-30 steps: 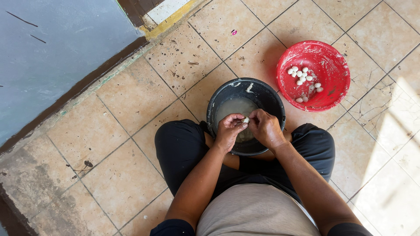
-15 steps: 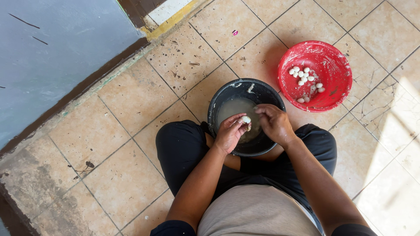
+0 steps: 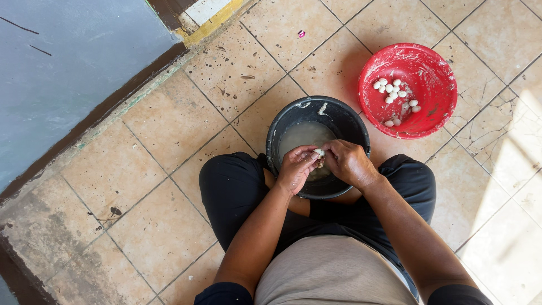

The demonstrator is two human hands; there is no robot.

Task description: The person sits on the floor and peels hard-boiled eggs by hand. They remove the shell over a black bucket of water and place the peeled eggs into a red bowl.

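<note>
My left hand [image 3: 296,166] and right hand [image 3: 347,162] have closed together again, both grips pinching the small white egg [image 3: 319,152] over the black round bucket [image 3: 282,133] of cloudy water, its shell seemingly coming off.

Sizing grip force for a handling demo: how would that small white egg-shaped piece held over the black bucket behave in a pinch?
Probably slippery: the small white egg-shaped piece sits between the left hand and right hand over cloudy liquid in the black bucket. Likely light, since fingertips alone pinch it. Apt to roll: similar rounded pieces lie clustered in the red bowl.
</note>
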